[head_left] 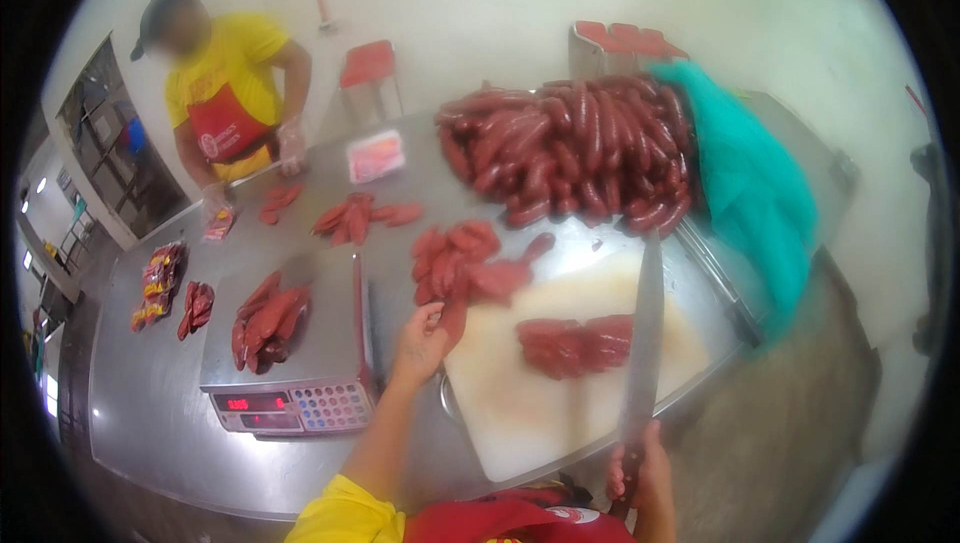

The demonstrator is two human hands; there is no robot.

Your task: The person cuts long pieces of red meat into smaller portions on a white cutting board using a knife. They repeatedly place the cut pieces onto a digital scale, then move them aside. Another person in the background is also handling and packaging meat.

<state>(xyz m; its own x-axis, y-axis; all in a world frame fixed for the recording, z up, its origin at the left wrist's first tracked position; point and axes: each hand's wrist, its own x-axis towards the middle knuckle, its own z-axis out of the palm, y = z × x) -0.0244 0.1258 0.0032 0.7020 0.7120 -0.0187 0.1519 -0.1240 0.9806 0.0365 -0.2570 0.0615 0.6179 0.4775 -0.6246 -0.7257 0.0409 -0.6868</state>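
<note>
My right hand (648, 478) grips the dark handle of a large knife (648, 343), its broad blade pointing up and away over the right part of a white cutting board (500, 433). Beside the blade, a row of cut red sausages (570, 346) lies on the board. At the board's left edge my left hand (422, 345) is closed on a sausage piece (455, 321). Just beyond it is a loose heap of cut sausage pieces (455, 253). Part of that heap is blurred.
A large pile of whole sausages (570, 143) lies at the back, beside a green plastic sheet (750, 183). Left stands a digital scale (330, 273) bearing sausage pieces (270, 318). Filled packs (158, 283) lie farther left. Across the table, a gloved co-worker (235, 93) handles a small pack.
</note>
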